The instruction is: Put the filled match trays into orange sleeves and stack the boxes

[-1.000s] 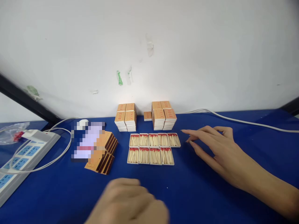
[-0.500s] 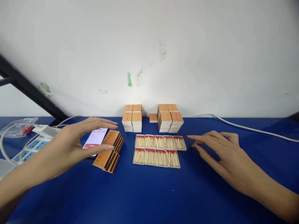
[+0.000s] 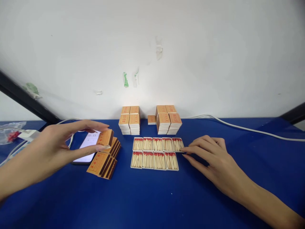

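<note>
Between thumb and fingers, my left hand [image 3: 69,138] grips an orange matchbox sleeve [image 3: 105,137], above a pile of more sleeves [image 3: 99,163]. My right hand [image 3: 214,159] has its thumb and index fingertips close together at the right edge of the end tray [image 3: 177,144] in the upper row. That tray is one of several open white trays full of red-tipped matches, laid in two rows; the lower row [image 3: 148,160] sits nearer me. Whether the right fingertips press on the tray is hard to tell.
Stacked matchboxes stand by the wall in a left block [image 3: 129,122] and a right block [image 3: 168,122], with a small box [image 3: 151,120] between. A phone [image 3: 83,152] lies behind my left hand. A white cable [image 3: 238,124] runs along the wall.
My left hand has closed on a sleeve and lifted it off the pile. My right hand has moved left to the end tray, its fingertips closer together. The view has shifted slightly.
</note>
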